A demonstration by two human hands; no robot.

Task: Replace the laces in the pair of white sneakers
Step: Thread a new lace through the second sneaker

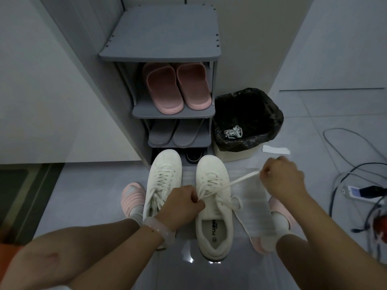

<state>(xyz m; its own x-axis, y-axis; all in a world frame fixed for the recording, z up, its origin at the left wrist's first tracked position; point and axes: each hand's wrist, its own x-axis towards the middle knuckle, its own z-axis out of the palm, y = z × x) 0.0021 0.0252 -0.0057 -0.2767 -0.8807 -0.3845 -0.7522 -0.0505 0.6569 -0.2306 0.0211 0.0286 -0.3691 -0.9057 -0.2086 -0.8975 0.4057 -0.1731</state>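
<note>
We see pair of white sneakers (188, 195) on floor before shoe rack (165, 53). Our left hand (184, 200) pinches lace (240, 181) at right sneaker's eyelets; our right hand (282, 178) grips lace end, taut.

Head-worn view, forward and downward.

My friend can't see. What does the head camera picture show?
Two hands lace the right white sneaker: the left hand pinches the lace at the eyelets while the right hand pulls it taut. The left sneaker sits alongside.
</note>
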